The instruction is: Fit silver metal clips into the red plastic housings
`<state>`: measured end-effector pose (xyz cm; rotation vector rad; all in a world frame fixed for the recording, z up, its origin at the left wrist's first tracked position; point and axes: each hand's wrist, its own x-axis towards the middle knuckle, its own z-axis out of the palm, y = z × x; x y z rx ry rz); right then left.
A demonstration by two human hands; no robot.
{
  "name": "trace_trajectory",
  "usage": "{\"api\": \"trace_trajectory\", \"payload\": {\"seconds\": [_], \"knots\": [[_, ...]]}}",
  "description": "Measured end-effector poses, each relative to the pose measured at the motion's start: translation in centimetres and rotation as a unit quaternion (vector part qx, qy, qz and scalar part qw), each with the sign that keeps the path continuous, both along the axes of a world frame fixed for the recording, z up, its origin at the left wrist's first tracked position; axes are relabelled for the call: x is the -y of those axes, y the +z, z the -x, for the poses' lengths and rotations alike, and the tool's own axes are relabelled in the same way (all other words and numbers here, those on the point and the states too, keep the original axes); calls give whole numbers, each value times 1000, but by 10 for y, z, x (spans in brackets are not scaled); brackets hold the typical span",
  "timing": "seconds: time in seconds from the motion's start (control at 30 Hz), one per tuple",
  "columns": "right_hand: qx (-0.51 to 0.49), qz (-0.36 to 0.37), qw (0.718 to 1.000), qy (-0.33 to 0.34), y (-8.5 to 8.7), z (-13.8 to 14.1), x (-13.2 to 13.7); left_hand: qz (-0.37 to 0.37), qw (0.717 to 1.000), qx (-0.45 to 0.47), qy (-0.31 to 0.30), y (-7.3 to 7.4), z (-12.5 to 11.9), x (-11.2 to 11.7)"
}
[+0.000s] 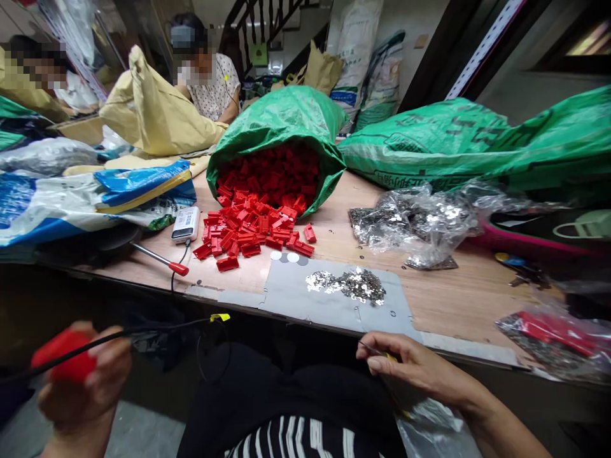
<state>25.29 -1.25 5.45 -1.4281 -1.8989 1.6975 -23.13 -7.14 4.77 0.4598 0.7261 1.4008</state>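
At the lower left, my left hand (88, 388) is raised off the table and closed round a red plastic piece (64, 356); both are blurred. A black cable (143, 329) with a yellow tag (220, 317) runs across in front of that hand. My right hand (405, 366) is at the table's front edge, its fingers pinched on a thin dark tool with a yellow part (392, 357); its kind is unclear. Just beyond lie small shiny metal pieces (360, 285) on a grey sheet (296, 296). Red plastic pieces (248, 226) spill from a green woven sack (286, 114).
A power bank (185, 224) and a red-tipped lever (177, 268) are left of the red heap. Plastic bags of metal pieces (424, 219) lie to the right, before another green sack (443, 146). A person (222, 79) sits across the table, another at far left.
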Motion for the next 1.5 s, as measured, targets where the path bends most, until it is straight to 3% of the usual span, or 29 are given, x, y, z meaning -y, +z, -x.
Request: {"api": "trace_trajectory", "payload": {"seconds": [0.1, 0.17, 0.27, 0.43, 0.6, 0.73, 0.93, 1.07, 1.3, 1.5], "knots": [[-9, -27, 1000, 13, 3, 15, -6, 3, 978, -21, 207, 4, -5, -37], [-7, -66, 998, 13, 2, 26, -10, 39, 985, -54, 159, 8, -34, -65], [6, -146, 989, -23, -2, 40, -16, 15, 996, -80, 41, 13, -89, -99], [77, -276, 952, -111, -17, 48, -23, -24, 978, -150, -147, 8, -147, -126], [149, -362, 912, -123, -31, 49, -31, -25, 965, -176, -193, -9, -168, -114], [170, -386, 900, -111, -36, 55, -40, 13, 963, -174, -207, -13, -180, -92], [224, -405, 885, -56, -35, 76, -56, 59, 979, -50, -188, -16, -191, -80], [276, -407, 869, -44, -33, 89, -65, 60, 982, -27, -178, -20, -193, -80], [315, -386, 866, -40, -32, 97, -75, 52, 983, -44, -169, -25, -195, -79], [304, -375, 875, -44, -30, 97, -79, -15, 981, -163, -107, -34, -198, -83]]}}
